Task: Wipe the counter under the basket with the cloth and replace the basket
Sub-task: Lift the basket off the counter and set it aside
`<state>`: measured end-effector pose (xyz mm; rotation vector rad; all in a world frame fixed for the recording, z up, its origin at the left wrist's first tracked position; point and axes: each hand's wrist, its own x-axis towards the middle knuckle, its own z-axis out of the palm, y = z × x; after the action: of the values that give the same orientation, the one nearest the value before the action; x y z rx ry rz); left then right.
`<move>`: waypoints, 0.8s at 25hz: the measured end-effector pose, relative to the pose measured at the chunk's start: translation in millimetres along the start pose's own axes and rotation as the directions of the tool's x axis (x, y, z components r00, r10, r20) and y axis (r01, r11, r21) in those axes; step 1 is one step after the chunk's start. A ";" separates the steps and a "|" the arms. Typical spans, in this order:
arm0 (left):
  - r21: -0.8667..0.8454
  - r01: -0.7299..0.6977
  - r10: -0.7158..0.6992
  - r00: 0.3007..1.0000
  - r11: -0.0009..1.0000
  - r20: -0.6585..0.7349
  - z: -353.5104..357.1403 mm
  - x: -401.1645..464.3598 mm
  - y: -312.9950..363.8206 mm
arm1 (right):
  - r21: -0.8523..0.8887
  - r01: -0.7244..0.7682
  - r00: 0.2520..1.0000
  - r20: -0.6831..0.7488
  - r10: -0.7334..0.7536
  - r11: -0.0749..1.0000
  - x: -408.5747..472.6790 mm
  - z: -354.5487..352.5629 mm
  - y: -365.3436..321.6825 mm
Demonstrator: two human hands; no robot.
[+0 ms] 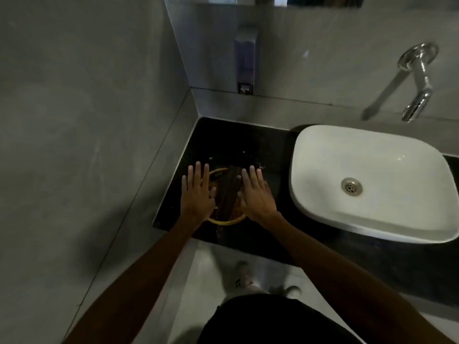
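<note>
Black table (248, 135) fills the corner between grey walls and the white sink (367, 180), where the left hand (197, 194) and right hand (257, 196), fingers spread flat and gripping nothing, flank the yellow-rimmed basket (227, 220) near the front edge, open table behind

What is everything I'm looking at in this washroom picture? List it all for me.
Counter: one, black, in the corner below the walls.
Basket: one, yellow-rimmed, dark contents, on the counter's left part.
Basin: one, white, on the counter, right of the basket.
Tap: one, chrome, wall-mounted above the basin.
Soap dispenser: one, grey, on the back wall.
Shoes: two, pale, on the floor.
Left hand: open, at the basket's left side.
Right hand: open, at its right side.
</note>
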<state>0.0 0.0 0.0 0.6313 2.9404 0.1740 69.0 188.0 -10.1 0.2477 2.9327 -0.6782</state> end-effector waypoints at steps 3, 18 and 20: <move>-0.076 0.110 -0.092 0.972 0.991 0.214 15.3 9.2 -5.6 | 0.160 -0.217 0.961 0.206 0.183 0.963 7.7 14.3 -4.0; -0.347 0.034 -0.082 0.989 0.937 -0.125 12.7 -140.4 88.1 | 0.294 -0.067 0.997 -0.001 0.071 0.953 -139.2 -57.9 73.1; -0.400 -0.021 -0.009 0.997 0.916 -0.072 23.4 -168.8 129.9 | 0.299 -0.113 0.993 -0.001 0.119 0.947 -189.3 -64.3 112.0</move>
<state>208.1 49.7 12.2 0.5783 2.8354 0.7917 270.0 291.0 28.9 0.4532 2.7936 -1.1051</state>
